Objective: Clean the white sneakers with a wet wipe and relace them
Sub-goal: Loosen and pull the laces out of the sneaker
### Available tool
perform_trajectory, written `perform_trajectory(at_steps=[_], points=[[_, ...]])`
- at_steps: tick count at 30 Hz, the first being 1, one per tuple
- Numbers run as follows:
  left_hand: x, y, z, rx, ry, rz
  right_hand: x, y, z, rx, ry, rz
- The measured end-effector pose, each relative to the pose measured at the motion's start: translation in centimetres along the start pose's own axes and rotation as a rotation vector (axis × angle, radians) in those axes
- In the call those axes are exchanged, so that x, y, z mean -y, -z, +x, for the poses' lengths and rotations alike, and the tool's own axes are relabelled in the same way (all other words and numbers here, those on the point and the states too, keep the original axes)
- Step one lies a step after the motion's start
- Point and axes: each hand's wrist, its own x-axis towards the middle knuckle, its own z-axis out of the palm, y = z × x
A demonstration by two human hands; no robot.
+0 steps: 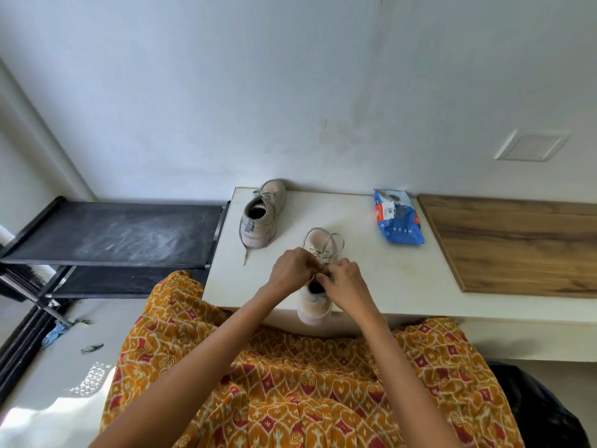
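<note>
Left hand [290, 270] and right hand [345, 279] pinching lace [331, 244] above near shoe [315, 302] at frame centre, second shoe [263, 215] upper left, wipes pack [399, 221] upper right

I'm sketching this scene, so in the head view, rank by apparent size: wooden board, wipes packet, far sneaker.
1. Wooden board, clearly largest, though cut off by the frame edge.
2 and 3. Far sneaker and wipes packet look alike; not ranked.

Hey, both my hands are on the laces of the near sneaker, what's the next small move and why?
Probably pull the loop snug to finish the knot: the left hand and right hand both pinch the lace at the near sneaker, and the loop stands slack above them.
</note>
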Motion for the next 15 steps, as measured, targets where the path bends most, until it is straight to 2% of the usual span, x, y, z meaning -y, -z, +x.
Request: perform_trajectory(at_steps=[2, 4, 6, 8, 11, 12, 15], points=[[0.7, 0.7, 0.6, 0.018, -0.047, -0.023, -0.2, 0.9, 0.2, -0.053, -0.021, 0.104], [1.1, 1.5, 0.9, -0.05, -0.053, -0.094, -0.5, 1.8, 0.6, -0.169, -0.087, 0.237], [1.5, 2.2, 0.9, -0.149, 0.046, -0.193, -1.0, 2.4, 1.3, -0.278, -0.17, 0.357], [2.5, 2.5, 0.8, -0.144, 0.199, -0.18, -1.5, 2.5, 2.4, -0.28, -0.246, 0.418], [4.3, 1.9, 0.4, 0.147, 0.348, 0.035, -2.3, 2.1, 4.1, -0.107, -0.305, 0.371], [4.8, 1.7, 0.1, 0.239, 0.387, 0.024, -2.4, 2.0, 4.5, -0.075, -0.317, 0.382], [5.4, 1.5, -0.5, 0.407, 0.527, -0.288, -1.9, 2.3, 4.8, -0.023, -0.308, 0.593]])
